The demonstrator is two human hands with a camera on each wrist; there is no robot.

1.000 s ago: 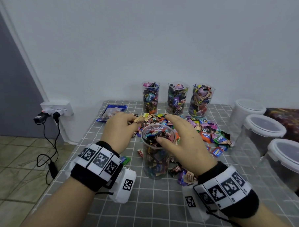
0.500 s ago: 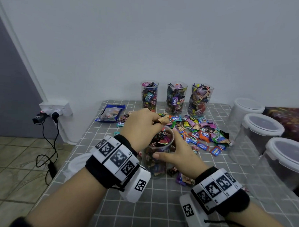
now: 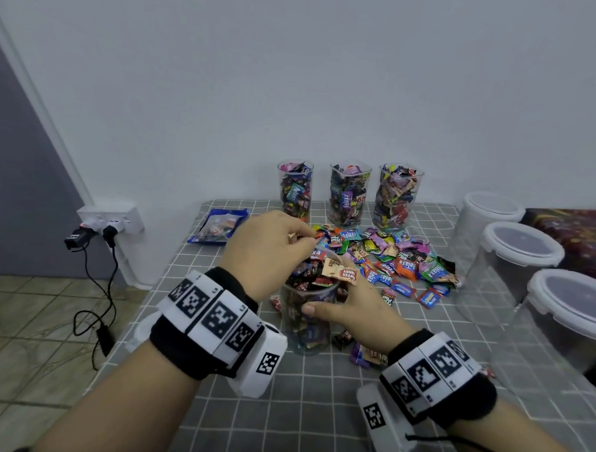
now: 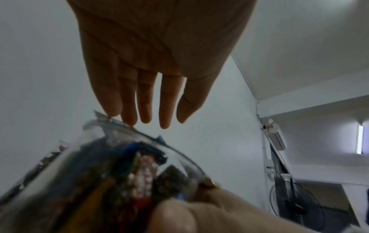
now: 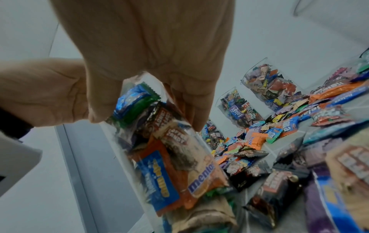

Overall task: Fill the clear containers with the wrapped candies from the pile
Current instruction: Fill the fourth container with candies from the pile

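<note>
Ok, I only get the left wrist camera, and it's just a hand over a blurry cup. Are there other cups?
Observer: Yes, three full cups stand in a row at the back of the table.
Operator: Any candy not in cups?
Observer: A big pile lies just behind your cup.
Operator: Whose thumb is that at the bottom?
Observer: It belongs to the right hand, which has a grip round the cup's side.
</note>
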